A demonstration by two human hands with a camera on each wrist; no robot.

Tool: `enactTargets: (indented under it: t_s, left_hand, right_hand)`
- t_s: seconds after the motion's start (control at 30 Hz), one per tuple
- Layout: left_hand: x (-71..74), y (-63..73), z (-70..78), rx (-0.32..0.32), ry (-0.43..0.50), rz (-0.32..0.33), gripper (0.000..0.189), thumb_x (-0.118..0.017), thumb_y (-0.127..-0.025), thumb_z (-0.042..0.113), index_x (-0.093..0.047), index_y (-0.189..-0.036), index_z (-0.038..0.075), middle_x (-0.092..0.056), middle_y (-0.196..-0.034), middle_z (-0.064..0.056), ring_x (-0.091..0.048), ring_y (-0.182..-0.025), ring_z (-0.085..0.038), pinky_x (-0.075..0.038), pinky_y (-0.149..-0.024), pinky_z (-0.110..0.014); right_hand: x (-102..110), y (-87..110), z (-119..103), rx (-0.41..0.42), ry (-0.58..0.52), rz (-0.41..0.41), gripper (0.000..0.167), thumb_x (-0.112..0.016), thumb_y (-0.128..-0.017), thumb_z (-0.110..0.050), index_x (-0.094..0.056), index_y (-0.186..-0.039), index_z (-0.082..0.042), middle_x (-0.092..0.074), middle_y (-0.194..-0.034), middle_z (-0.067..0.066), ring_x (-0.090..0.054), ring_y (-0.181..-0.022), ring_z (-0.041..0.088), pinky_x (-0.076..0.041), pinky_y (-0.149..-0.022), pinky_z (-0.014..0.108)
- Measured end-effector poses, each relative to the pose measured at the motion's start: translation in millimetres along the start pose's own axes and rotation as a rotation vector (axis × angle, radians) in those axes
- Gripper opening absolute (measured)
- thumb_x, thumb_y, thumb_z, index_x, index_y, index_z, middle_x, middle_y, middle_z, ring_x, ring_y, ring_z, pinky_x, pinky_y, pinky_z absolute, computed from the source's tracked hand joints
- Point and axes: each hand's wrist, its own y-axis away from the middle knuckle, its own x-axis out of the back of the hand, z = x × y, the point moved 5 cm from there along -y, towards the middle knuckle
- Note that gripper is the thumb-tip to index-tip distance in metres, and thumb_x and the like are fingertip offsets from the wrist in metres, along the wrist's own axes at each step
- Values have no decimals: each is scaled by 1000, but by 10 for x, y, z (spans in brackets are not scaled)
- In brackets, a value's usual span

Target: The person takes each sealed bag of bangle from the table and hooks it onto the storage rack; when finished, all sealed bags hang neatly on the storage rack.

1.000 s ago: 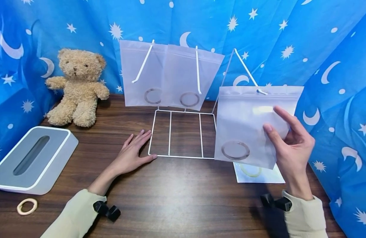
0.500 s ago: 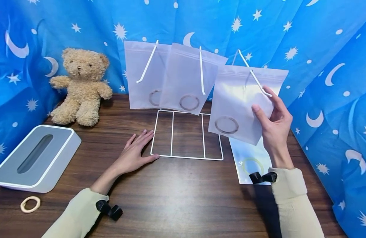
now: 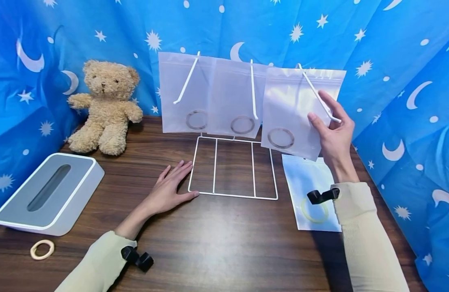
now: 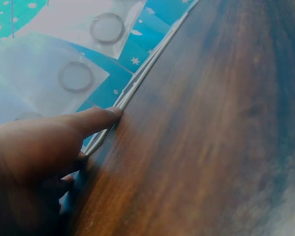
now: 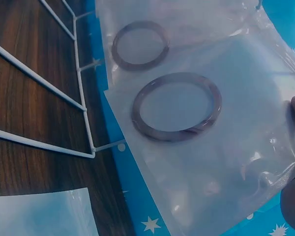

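Observation:
My right hand pinches the right edge of a clear zip bag between thumb and fingers. In the right wrist view a brownish bangle lies in its lower part. The bag's top sits far back on the right prong of a white wire rack. Two similar bags, a left bag and a middle bag, hang from the other prongs, each with a bangle. My left hand rests with extended fingers on the rack base's left side, its thumb touching the wire.
A bag with a yellowish bangle lies on the table right of the rack. At left are a grey-white tissue box, a pale ring and a teddy bear. A blue star-patterned curtain encloses the back and sides.
My right hand has moved the bag back and up along the right prong, from near its tip toward its rear. The left hand stays at the rack base. The view has shifted slightly.

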Motion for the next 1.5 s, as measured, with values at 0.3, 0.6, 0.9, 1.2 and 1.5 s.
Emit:
enactTargets:
  t_s: [0.3,0.6,0.9,1.2,1.5]
  left_hand:
    - [-6,4,24,-6,-5,8,86,-73,-85,48,-37,-151,7,-35,-155,-9,-23,-145,-28,-7,-115,-54]
    - [10,-3,9,-8,-8,8,86,-73,-85,48,-37,-151,6,-35,-155,-10,-23,-145,-29,-7,-115,-55]
    - [-6,-11,0,4,-10,-10,86,-71,-87,50,-36,-152,7,-34,-156,-8,-21,-146,-27,-6,-115,-53]
    - [-9,3,-13,4,-14,-9,86,-70,-87,52,-35,-152,9,-33,-156,-7,-21,-146,-26,-5,-115,-52]
    - [-20,-6,7,-9,-6,-13,85,-68,-88,52,-35,-152,7,-34,-156,-10,-22,-145,-30,-8,-115,-54]
  right_hand:
    - [37,-14,34,-2,5,-7,56,-77,-81,1,-62,-134,-13,-58,-125,20,-67,-105,28,-57,-73,28]
    - [84,203,-119,8,113,-81,48,-69,-87,5,-61,-133,-5,-46,-139,12,-60,-115,30,-51,-92,30]
    - [539,661,107,-162,802,-109,50,-63,-97,-22,-50,-144,-11,-46,-140,16,-51,-121,34,-46,-99,43]
    - [835,1103,585,-840,1193,-479,109,-64,-88,-56,-9,-146,19,-20,-133,49,-20,-122,63,-28,-97,74]
    - [929,1134,622,-826,1196,-380,102,-77,-81,-48,-23,-137,18,-23,-122,49,-19,-114,61,-30,-91,69]
